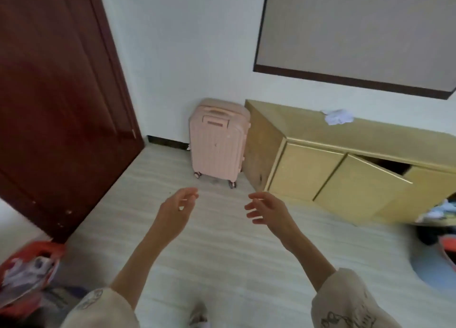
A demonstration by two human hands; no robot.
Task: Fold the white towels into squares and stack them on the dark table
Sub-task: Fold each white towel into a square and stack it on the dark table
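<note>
A room is seen from a head camera looking forward and down, with two bare forearms stretched out over a pale floor (222, 266). The left hand (176, 210) and the right hand (267, 210) are held up in mid-air, near each other but apart, palms turned inward; on both, the fingers are loosely spread and only slightly curled, and nothing is held or touched. No white towel can be identified with certainty: a small crumpled white thing (338, 117) is seen on top of a low yellow cabinet (308, 172) far right, and it cannot be told whether it is cloth or paper. No dark table is seen either. A pink suitcase (217, 142) is stood upright against the far wall, just left of the cabinet, and one cabinet door (362, 187) is tilted open. A dark red door (56, 100) fills the left side, a red bag (29, 271) lies at the near left, and blurred clutter is seen at the right edge. Folding is judged not yet begun; the step in hand appears to be finding the towels. The next move is judged to call for turning toward wherever towels and table are kept, then taking hold of one towel by its corners.
</note>
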